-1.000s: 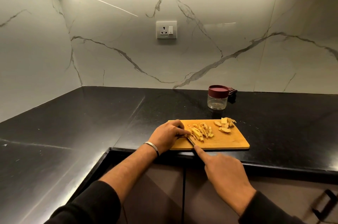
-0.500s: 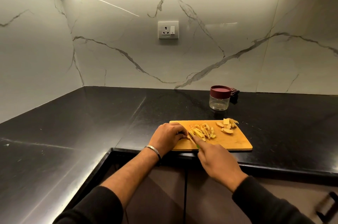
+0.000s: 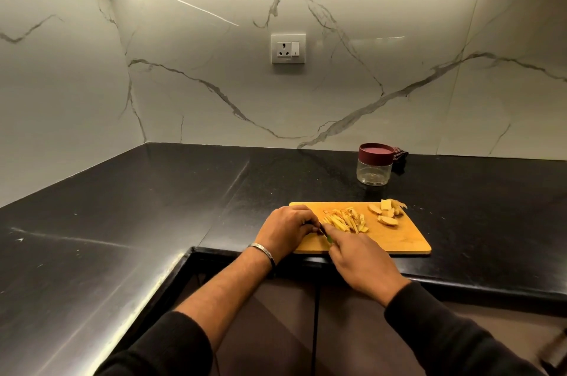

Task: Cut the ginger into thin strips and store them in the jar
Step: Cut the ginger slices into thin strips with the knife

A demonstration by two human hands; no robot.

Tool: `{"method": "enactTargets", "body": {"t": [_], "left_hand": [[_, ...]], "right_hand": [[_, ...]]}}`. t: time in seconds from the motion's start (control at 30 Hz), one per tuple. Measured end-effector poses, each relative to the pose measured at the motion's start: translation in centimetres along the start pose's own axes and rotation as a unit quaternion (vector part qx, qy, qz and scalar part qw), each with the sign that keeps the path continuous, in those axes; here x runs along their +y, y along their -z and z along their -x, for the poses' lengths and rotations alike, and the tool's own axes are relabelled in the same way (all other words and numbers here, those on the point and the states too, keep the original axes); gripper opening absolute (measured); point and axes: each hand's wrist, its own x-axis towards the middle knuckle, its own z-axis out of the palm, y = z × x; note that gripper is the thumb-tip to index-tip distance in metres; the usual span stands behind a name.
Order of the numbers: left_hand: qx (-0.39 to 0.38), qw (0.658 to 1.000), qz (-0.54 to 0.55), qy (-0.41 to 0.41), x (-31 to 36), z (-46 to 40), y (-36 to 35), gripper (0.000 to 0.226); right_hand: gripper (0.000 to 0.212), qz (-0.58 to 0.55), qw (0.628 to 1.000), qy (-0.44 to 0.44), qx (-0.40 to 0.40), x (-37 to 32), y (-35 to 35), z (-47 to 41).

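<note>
Ginger strips (image 3: pixel 345 222) lay fanned at one o'clock from your right hand (image 3: pixel 362 259), which gripped the knife (image 3: pixel 322 231), while your curled left hand (image 3: pixel 287 230) pinned a piece at nine o'clock.

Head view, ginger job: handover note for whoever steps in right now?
Left hand: curled at the near-left of the cutting board, apparently pinning a ginger piece; the piece itself is hidden.
Right hand: grips the knife, forefinger along the top; only a bit of blade and green handle shows.
Ginger strips: piled mid-board.
Ginger slices: uncut, far-right corner of the board.
Jar: on the counter behind the board, maroon lid on, looks empty.
Done: part of the ginger cut.
Left: strip the slices, open the jar, load it.
</note>
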Motion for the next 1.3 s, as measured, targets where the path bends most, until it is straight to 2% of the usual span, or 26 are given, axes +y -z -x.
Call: {"method": "enactTargets", "body": {"t": [0.3, 0.43, 0.7, 0.83, 1.1, 1.3], "left_hand": [[-0.001, 1.0, -0.006, 0.008, -0.2, -0.1, -0.2, 0.011], [0.003, 1.0, -0.009, 0.013, -0.2, 0.0, -0.3, 0.012], [-0.001, 1.0, 0.0, 0.005, 0.0, 0.0, 0.0, 0.01], [-0.011, 1.0, -0.009, 0.001, 0.0, 0.0, 0.0, 0.011], [-0.051, 0.997, -0.049, -0.025, -0.3, -0.1, -0.1, 0.026], [-0.007, 1.0, -0.007, 0.004, -0.2, -0.1, -0.2, 0.012]], "right_hand": [[0.055, 0.013, 1.0, 0.001, -0.001, 0.2, -0.4, 0.3], [0.056, 0.019, 1.0, 0.011, 0.022, 0.5, -0.4, 2.4], [0.063, 0.17, 0.984, 0.019, 0.056, 1.5, -0.3, 5.5], [0.065, 0.204, 0.977, 0.014, 0.058, 1.6, -0.4, 5.5], [0.062, 0.196, 0.979, 0.011, 0.058, 1.4, -0.8, 5.4], [0.059, 0.094, 0.994, -0.005, 0.049, 1.9, -0.4, 5.1]]}}
